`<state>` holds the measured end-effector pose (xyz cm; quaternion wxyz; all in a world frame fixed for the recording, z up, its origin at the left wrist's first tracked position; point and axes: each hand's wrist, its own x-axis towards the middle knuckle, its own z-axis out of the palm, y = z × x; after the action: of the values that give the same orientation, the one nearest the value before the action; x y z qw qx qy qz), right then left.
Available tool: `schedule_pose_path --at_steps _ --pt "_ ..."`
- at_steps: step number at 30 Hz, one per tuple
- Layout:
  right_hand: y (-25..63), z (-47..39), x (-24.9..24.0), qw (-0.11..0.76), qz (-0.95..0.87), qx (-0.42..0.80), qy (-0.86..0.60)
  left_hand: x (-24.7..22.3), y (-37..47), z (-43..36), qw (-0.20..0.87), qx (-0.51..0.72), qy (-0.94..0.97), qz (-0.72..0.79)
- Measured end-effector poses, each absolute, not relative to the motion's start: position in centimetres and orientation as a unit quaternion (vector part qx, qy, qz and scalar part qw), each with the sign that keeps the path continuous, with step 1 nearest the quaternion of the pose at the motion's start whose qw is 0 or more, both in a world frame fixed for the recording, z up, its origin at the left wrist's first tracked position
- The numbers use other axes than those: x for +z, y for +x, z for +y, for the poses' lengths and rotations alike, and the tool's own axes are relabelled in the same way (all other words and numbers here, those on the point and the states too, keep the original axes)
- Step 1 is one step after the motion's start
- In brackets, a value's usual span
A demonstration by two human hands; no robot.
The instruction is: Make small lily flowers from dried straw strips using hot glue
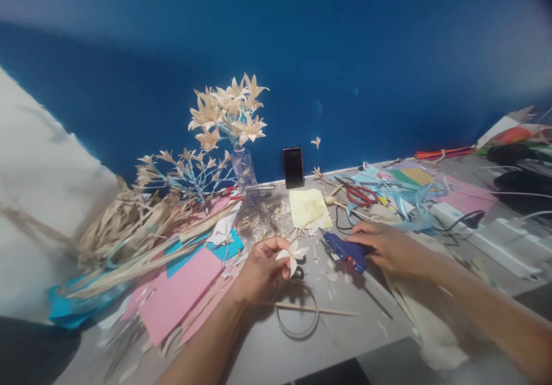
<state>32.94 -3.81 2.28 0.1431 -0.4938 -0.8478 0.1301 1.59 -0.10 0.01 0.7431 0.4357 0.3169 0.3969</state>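
Observation:
Between the thumb and fingers of my left hand (pixel 266 263) is a cream handmade flower (pixel 293 255) with pointed petals, facing up and toward the right. My right hand (pixel 383 246) has its fingers on the handle side of a blue hot glue gun (pixel 347 251), whose nozzle points up and left, away from me. A glue stick (pixel 378 297) appears to stick out of the gun's rear. Below my left hand, a thin wooden stick (pixel 319 309) lies across a grey ring (pixel 297 334) on the table. Just beyond both hands rests a yellow paper square (pixel 308 208).
A clear vase (pixel 244 172) of cream flowers stands at the back, beside a phone (pixel 293 167) leaning on the blue wall. Dried husks (pixel 129 224) and pink sheets (pixel 181 293) cover the left. Red-handled scissors (pixel 361 195), blue ribbons (pixel 414 201) and a power strip (pixel 504 247) lie right.

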Motion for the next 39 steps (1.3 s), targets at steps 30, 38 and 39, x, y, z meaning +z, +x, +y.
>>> schedule_pose_path --at_steps 30,38,39 --pt "21.0 -1.7 3.6 0.437 -0.690 0.459 -0.349 -0.1 1.8 0.0 0.754 0.399 0.440 0.281" --pt "20.6 -1.8 2.4 0.468 -0.690 0.441 -0.331 -0.6 2.1 -0.2 0.780 0.399 0.402 0.266" --pt "20.6 -1.7 2.3 0.471 -0.690 0.442 -0.326 -0.6 2.2 -0.2 0.782 0.398 0.400 0.265"
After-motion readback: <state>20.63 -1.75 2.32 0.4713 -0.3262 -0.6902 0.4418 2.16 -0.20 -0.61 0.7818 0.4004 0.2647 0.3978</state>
